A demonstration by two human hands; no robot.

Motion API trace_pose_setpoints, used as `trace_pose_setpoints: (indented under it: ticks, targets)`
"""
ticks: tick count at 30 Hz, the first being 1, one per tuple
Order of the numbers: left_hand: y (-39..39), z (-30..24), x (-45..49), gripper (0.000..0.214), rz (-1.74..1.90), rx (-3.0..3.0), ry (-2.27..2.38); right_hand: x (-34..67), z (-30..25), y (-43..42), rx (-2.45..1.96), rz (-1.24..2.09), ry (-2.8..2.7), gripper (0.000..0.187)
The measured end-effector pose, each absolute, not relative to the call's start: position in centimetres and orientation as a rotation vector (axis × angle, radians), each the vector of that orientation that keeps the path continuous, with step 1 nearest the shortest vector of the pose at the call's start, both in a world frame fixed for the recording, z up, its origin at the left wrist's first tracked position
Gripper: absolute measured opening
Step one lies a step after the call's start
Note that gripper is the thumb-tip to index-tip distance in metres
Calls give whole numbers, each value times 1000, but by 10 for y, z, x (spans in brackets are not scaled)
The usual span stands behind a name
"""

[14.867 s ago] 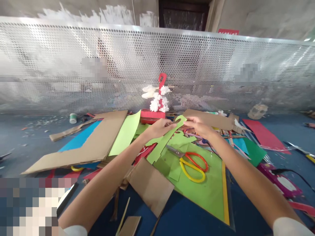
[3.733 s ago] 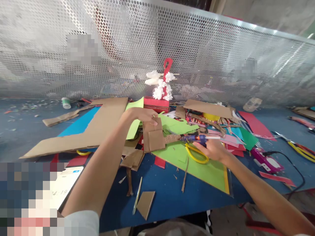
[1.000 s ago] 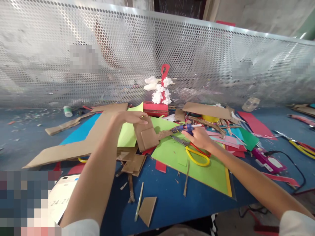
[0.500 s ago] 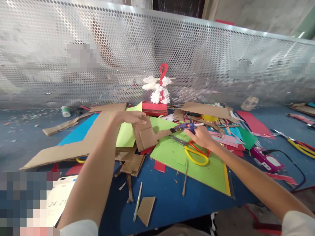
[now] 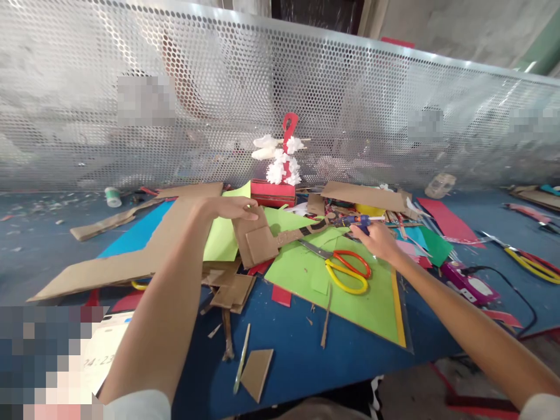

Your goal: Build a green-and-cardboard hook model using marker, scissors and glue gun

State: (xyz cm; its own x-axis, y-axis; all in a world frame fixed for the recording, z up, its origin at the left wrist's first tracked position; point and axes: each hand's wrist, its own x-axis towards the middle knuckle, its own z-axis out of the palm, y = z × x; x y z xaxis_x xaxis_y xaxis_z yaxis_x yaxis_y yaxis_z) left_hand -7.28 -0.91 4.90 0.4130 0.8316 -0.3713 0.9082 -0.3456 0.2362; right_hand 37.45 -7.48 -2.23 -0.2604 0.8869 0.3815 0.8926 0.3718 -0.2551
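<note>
My left hand (image 5: pixel 236 207) is closed on the top edge of a brown cardboard piece (image 5: pixel 261 245), a flat board with a smaller square layered on its face. A narrow cardboard strip (image 5: pixel 292 235) runs from its right side toward the back right. In my right hand (image 5: pixel 380 240) is a blue hot glue gun (image 5: pixel 359 221), a pale glue stick poking out of its rear. Its nozzle points left, close to the strip's far end; whether they touch I cannot tell. Below lie scissors (image 5: pixel 347 275) with one red and one yellow handle, on a green sheet (image 5: pixel 350 312).
Behind stands a red stand with white paper flowers (image 5: pixel 283 166), before a perforated metal screen (image 5: pixel 350 105). Cardboard scraps (image 5: pixel 231 291) lie in front of my left hand. A large cardboard sheet (image 5: pixel 100 271) spreads left. At right are a purple box with a cord (image 5: pixel 470 283) and pliers (image 5: pixel 529 259).
My right hand has drawn the glue gun to the right, along the strip, uncovering more of it. My left hand and the cardboard piece stay nearly in place.
</note>
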Motion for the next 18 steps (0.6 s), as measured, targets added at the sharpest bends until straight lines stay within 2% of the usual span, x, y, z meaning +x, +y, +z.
trace_pose_setpoints:
  ticks: [8,18]
  targets:
    - [-17,54,-71,102,-279,2242,1527,344,-18,-80,-1317,101,-2234,51]
    - [-16,53,-70,104,-263,2233,1517,354,-23,-72,-1450,-89,-2229,54]
